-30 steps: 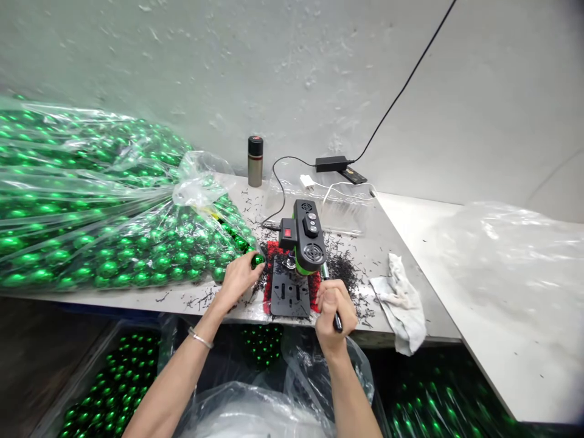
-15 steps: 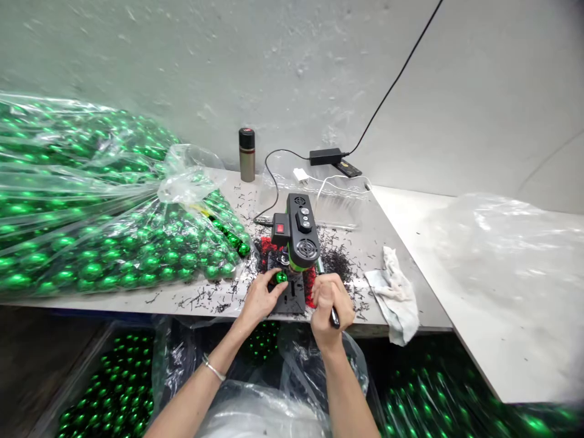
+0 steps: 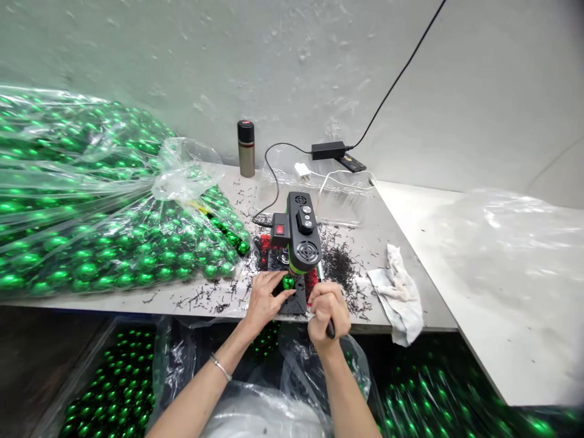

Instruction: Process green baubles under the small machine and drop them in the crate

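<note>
A small black drill press (image 3: pixel 303 226) with a red switch stands on the table in front of me. My left hand (image 3: pixel 264 298) pinches a shiny green ball (image 3: pixel 288 281) between thumb and fingers, just below the press head and over the slotted black base (image 3: pixel 294 304). Wrapped in a fist around the black-ended lever (image 3: pixel 331 330) at the press's right side is my right hand (image 3: pixel 329 313). The drill tip is hidden by the head, so I cannot tell whether it touches the ball.
A clear bag of green balls (image 3: pixel 91 243) fills the left. Black shavings (image 3: pixel 337 267) and red bits lie around the press. A cloth (image 3: pixel 399 298), a bottle (image 3: pixel 246 149), a power adapter (image 3: pixel 329 150) and plastic sheeting (image 3: pixel 515 249) surround it. More balls (image 3: pixel 114 383) sit below.
My left hand has shifted right with the green ball, bringing it closer under the press head. My right hand, still on the lever, has moved slightly left and down.
</note>
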The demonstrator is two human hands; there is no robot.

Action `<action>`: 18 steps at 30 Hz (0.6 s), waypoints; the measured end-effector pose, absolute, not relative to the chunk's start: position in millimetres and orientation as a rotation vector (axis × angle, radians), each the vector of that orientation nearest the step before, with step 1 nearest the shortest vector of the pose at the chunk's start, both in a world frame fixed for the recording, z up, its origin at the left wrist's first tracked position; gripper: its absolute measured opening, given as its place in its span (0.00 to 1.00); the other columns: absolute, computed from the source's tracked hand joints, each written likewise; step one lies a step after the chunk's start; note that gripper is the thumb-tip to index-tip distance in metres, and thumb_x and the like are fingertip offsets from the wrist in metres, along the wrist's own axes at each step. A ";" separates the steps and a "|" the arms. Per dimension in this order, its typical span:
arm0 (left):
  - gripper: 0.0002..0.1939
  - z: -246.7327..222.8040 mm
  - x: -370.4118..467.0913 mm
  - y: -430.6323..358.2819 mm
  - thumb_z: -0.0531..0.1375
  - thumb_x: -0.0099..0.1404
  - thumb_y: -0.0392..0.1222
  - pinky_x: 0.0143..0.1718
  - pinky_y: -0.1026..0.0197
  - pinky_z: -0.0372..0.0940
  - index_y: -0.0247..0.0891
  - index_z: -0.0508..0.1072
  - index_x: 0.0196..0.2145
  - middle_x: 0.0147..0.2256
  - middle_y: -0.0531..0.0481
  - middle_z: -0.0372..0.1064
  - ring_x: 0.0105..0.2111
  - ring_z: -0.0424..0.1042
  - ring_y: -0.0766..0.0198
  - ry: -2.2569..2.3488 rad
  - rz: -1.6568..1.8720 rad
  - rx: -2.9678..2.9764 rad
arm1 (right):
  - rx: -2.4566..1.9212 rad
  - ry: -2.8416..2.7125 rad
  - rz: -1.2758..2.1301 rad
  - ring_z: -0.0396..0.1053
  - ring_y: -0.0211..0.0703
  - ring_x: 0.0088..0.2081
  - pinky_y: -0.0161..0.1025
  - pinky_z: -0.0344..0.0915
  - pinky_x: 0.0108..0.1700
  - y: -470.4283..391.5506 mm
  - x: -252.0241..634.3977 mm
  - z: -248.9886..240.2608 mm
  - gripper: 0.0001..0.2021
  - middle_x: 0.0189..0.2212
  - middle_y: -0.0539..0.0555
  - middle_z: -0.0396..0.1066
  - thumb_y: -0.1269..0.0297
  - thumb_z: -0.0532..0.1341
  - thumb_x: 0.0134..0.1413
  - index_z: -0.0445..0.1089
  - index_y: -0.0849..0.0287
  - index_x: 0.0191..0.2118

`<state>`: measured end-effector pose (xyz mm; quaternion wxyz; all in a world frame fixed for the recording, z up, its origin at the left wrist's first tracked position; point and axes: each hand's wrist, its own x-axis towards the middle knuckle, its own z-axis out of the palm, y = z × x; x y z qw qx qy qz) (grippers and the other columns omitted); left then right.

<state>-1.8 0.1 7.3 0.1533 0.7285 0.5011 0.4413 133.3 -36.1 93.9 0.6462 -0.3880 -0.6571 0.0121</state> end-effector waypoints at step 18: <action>0.18 6.4 -2.5 -1.7 0.66 0.65 0.50 0.46 0.49 0.68 0.38 0.78 0.49 0.42 0.42 0.78 0.42 0.73 0.52 1.413 1.266 2.091 | -0.829 -1.378 -0.053 0.63 0.35 0.25 0.45 0.67 0.37 -28.1 126.3 42.2 0.18 0.26 0.48 0.60 0.67 0.45 0.68 0.57 0.56 0.24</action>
